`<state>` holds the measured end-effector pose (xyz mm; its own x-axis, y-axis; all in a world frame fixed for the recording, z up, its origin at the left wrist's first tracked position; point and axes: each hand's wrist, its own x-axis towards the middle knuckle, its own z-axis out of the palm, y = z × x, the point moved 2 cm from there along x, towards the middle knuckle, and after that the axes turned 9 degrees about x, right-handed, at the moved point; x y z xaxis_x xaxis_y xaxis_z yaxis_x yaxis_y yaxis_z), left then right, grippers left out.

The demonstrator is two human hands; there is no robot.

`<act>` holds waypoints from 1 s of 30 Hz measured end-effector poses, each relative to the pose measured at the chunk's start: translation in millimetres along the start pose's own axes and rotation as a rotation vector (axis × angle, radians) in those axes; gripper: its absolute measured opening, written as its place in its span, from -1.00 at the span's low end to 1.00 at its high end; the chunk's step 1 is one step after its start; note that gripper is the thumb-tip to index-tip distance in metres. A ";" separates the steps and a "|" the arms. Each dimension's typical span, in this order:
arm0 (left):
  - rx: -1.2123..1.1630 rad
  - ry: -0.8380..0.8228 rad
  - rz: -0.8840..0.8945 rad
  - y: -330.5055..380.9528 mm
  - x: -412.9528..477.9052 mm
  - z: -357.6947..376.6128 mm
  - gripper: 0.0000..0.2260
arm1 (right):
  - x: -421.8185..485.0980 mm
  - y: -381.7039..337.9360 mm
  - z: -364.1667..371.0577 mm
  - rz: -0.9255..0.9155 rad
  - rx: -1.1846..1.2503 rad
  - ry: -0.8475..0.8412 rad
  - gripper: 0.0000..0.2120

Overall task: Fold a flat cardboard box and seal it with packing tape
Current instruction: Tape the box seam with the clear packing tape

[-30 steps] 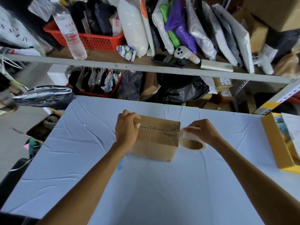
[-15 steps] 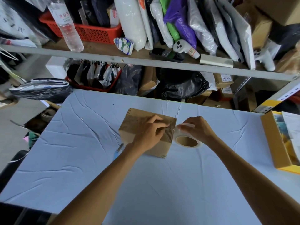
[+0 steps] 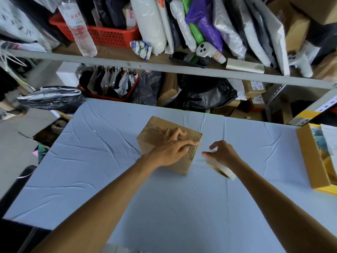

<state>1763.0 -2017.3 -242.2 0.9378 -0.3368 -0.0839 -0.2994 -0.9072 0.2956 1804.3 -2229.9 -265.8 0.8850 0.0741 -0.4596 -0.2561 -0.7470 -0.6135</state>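
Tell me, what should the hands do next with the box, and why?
Probably slide the left hand over the right edge of the cardboard box and rub the tape down. That hand lies flat along the top seam, fingertips at that edge, while the right hand holds the tape roll apart from the box.

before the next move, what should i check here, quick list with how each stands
1. Box steady: ok; left hand presses flat on the cardboard box, which sits on the table.
2. Top flaps shut: ok; they lie flat under the hand.
3. Tape down along the seam: cannot tell; the hand covers it.
4. Roll ready: ok; right hand holds the tape roll, tilted, right of the box and apart from it.
5. Strip cut free of the roll: cannot tell; blurred.
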 end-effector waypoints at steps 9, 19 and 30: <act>0.072 0.116 0.001 5.4 0.8 -9.3 -0.58 | -34.8 2.0 -25.9 -0.241 0.570 -0.273 -0.69; 0.045 0.063 0.063 -4.6 0.6 -14.3 -0.56 | -35.0 15.6 19.7 0.030 0.272 -0.100 -0.72; 0.068 0.152 0.134 -7.6 1.6 -7.3 -0.72 | -54.0 33.9 32.1 0.071 0.552 -0.194 -0.91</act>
<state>1768.0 -2009.0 -237.6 0.9030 -0.4183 0.0981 -0.4296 -0.8735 0.2291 1735.4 -2238.1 -282.4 0.7842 0.1953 -0.5889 -0.5226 -0.3038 -0.7966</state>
